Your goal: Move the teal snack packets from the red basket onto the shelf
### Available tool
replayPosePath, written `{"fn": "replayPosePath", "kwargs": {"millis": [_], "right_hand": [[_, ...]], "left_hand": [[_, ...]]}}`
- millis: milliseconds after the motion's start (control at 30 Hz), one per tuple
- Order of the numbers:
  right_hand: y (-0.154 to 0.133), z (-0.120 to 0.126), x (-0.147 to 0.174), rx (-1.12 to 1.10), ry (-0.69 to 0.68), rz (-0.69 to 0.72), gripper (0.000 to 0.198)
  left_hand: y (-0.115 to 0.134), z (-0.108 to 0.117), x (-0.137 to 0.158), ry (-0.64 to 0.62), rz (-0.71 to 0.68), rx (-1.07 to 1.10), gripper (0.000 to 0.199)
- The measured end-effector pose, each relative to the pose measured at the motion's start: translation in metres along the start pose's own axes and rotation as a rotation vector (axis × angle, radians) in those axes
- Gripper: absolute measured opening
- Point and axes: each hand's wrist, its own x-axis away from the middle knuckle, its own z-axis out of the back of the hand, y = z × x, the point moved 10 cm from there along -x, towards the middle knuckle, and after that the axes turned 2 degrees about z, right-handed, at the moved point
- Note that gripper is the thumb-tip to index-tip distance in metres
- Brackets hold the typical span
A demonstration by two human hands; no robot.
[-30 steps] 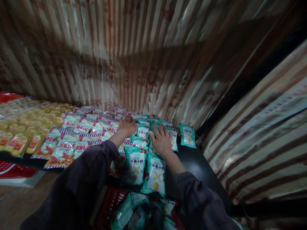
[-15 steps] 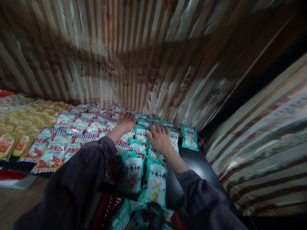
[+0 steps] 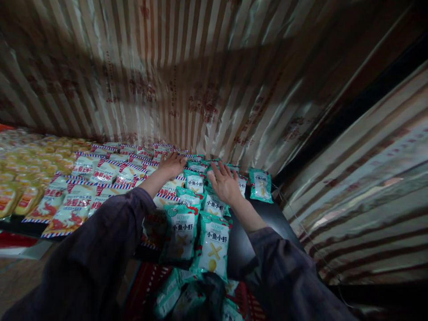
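My right hand (image 3: 226, 183) lies palm down, fingers stretched, over the green snack bags (image 3: 195, 183) with fish and shrimp lettering. Across from it, my left hand (image 3: 172, 165) rests with extended fingers where the green bags meet the white snack bags (image 3: 106, 172) with red-and-blue striped edges. Neither hand grips a bag. Nearest to me, two larger-looking green snack bags (image 3: 214, 244) lean at the front of the rows. A single green snack bag (image 3: 261, 185) stands apart on the right. My hands cover parts of the back rows.
Yellow packaged snacks (image 3: 31, 198) fill the left of the dark table (image 3: 241, 245). Below the front edge, a red basket (image 3: 147, 285) holds more green bags. Striped plastic sheeting (image 3: 187, 89) hangs behind, and a thin cord (image 3: 302, 229) runs down on the right.
The view has shifted slightly, so the bags appear a little higher and further left. My right hand's fingers are closer together; both hands stay over the bags.
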Motion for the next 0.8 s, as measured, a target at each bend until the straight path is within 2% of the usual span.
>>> {"fn": "replayPosePath", "kwargs": {"millis": [100,233,400,500,667,800], "right_hand": [[0.012,0.010,0.021,-0.026,0.062,-0.005,0.050],[0.025,0.007,0.060,-0.095,0.097,-0.061,0.051],[0.020,-0.004,0.091,-0.168,0.102,-0.092,0.051],[0.012,-0.011,0.093,-0.169,0.080,-0.073,0.051],[0.009,-0.022,0.083,-0.144,0.024,-0.053,0.048],[-0.002,-0.002,0.083,-0.096,0.116,-0.030,0.048]], "left_hand": [[0.005,0.012,0.031,-0.016,-0.028,0.066,0.063],[0.005,0.020,0.089,0.027,-0.004,0.108,0.066],[0.007,0.006,0.145,0.064,0.062,0.073,0.063],[0.008,-0.006,0.158,0.074,0.077,0.025,0.062],[0.002,-0.016,0.157,0.067,0.071,0.006,0.061],[0.002,-0.004,0.157,0.159,0.081,0.004,0.060]]}}
